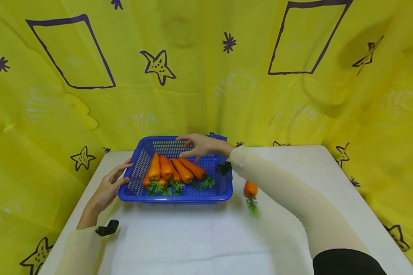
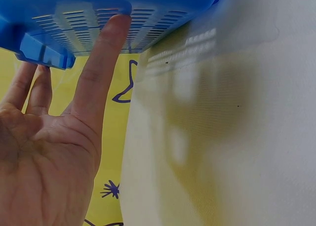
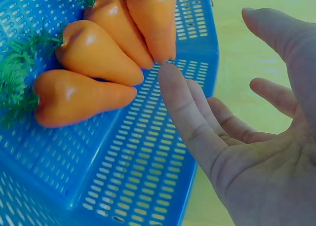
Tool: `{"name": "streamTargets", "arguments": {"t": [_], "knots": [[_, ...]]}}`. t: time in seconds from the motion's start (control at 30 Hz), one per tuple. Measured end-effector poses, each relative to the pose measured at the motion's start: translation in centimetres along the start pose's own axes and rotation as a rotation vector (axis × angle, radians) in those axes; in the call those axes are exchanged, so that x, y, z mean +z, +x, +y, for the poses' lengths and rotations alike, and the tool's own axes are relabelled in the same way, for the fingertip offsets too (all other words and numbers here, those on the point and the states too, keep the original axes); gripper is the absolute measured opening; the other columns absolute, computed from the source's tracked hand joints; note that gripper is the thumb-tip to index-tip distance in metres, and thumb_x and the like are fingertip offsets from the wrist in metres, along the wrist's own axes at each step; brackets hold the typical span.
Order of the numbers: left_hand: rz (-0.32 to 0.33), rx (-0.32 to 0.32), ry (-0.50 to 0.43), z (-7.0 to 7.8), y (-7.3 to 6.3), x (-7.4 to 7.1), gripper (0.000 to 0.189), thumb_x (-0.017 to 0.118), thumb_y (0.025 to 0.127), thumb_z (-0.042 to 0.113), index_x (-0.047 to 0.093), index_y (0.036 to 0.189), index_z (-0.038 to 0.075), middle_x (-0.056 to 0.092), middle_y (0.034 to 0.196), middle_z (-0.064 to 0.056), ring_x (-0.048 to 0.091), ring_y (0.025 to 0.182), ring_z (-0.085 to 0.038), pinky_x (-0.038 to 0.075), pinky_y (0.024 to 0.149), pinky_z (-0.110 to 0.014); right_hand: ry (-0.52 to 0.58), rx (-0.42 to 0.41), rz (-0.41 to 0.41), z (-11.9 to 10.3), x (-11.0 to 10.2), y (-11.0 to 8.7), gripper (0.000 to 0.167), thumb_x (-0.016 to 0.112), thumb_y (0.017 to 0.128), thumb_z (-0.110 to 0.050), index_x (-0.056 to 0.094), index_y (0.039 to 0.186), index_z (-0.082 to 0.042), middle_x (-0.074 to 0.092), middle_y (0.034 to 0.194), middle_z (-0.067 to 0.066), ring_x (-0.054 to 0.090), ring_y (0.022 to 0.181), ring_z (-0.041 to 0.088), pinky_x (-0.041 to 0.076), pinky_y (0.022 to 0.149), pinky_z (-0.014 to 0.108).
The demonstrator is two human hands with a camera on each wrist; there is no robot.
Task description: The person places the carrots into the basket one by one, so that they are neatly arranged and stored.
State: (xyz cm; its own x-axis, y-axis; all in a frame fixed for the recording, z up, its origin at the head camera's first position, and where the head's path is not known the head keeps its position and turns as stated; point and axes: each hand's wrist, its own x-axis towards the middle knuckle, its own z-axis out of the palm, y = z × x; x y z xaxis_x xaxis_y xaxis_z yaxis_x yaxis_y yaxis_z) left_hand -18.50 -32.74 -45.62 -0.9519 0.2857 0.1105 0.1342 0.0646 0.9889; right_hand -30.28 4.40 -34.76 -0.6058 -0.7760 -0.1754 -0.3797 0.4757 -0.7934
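A blue plastic basket (image 1: 179,198) with slotted walls holds several orange carrots (image 1: 166,167) with green leafy tops (image 1: 165,189), bunched toward its left side. My left hand (image 1: 107,187) is at the basket's left end, fingers extended. In the left wrist view its thumb (image 2: 101,63) touches the outer slotted wall, and other fingertips reach the rim. Over the back of the basket hovers my right hand (image 1: 201,146), fingers spread and holding nothing. The right wrist view has its fingertips (image 3: 173,80) near the tips of the carrots (image 3: 84,97).
One more carrot (image 1: 250,189) lies on the white table (image 1: 192,236) to the right of the basket, beneath my right forearm. A yellow curtain (image 1: 199,95) with dark drawings encloses the table at the back and sides.
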Motion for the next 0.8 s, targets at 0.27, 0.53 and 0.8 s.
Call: {"name": "streamTargets", "arguments": {"t": [0.27,0.53,0.8], "knots": [[-0.012,0.026,-0.015,-0.4,-0.2,-0.1,0.048,0.049,0.108,0.006,0.039,0.155,0.002,0.012,0.173,-0.002,0.017,0.156,-0.023,0.052,0.1,-0.023,-0.034,-0.028,0.02,0.1,-0.7,-1.9,0.072,0.069,0.1,-0.029,0.033,0.161,-0.018,0.046,0.15,0.027,0.073,0.084,0.025,0.063,0.072,0.037],[-0.011,0.021,-0.02,-0.4,-0.3,-0.1,0.048,0.049,0.108,0.007,0.038,0.155,0.003,0.01,0.173,-0.003,0.029,0.15,-0.009,0.053,0.099,-0.024,-0.057,-0.083,0.085,1.1,-0.6,-4.5,0.071,0.069,0.1,-0.025,0.034,0.16,-0.015,0.05,0.146,0.025,0.073,0.078,0.023,0.063,0.074,0.04],[-0.013,0.032,-0.017,-0.3,-0.1,-0.2,0.048,0.049,0.108,0.007,0.038,0.155,0.002,0.013,0.173,-0.001,0.035,0.142,0.001,0.054,0.098,-0.025,-0.022,-0.088,0.205,2.4,-0.5,-7.9,0.068,0.072,0.098,-0.022,0.04,0.157,-0.017,0.054,0.14,0.02,0.071,0.091,0.025,0.064,0.07,0.045]]}}
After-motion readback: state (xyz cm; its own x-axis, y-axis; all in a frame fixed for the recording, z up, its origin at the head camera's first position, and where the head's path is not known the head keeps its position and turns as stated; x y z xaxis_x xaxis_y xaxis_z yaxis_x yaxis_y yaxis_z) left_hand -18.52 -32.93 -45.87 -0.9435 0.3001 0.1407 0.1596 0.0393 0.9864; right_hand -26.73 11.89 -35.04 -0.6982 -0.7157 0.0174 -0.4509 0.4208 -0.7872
